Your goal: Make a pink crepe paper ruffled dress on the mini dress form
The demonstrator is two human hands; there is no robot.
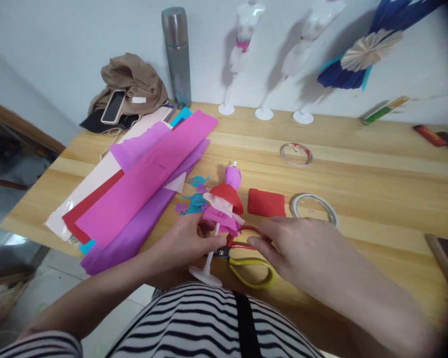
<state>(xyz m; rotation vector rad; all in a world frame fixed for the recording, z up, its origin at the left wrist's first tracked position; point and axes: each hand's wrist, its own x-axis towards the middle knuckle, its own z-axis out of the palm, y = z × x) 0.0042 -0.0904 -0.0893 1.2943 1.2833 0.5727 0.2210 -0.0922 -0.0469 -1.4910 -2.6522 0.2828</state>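
My left hand (188, 239) pinches the thin white stem of a small mannequin (224, 201) lying on the wooden table (358, 164). The mannequin wears purple, red and pink crepe paper pieces, and its round base (205, 276) sits at the near edge. My right hand (294, 246) rests palm down beside it, fingers stretched toward the skirt and over the scissors (246, 258), which have yellow and red handles. A folded red paper piece (266, 203) lies just beyond my right hand.
Long pink, purple, red and pale crepe sheets (142, 184) lie at the left. Two tape rings (313, 206) (296, 153) sit at the right. Three white mannequins (242, 49), a steel flask (177, 54), a phone (113, 106) on brown cloth, and a blue paper fan (362, 57) line the wall.
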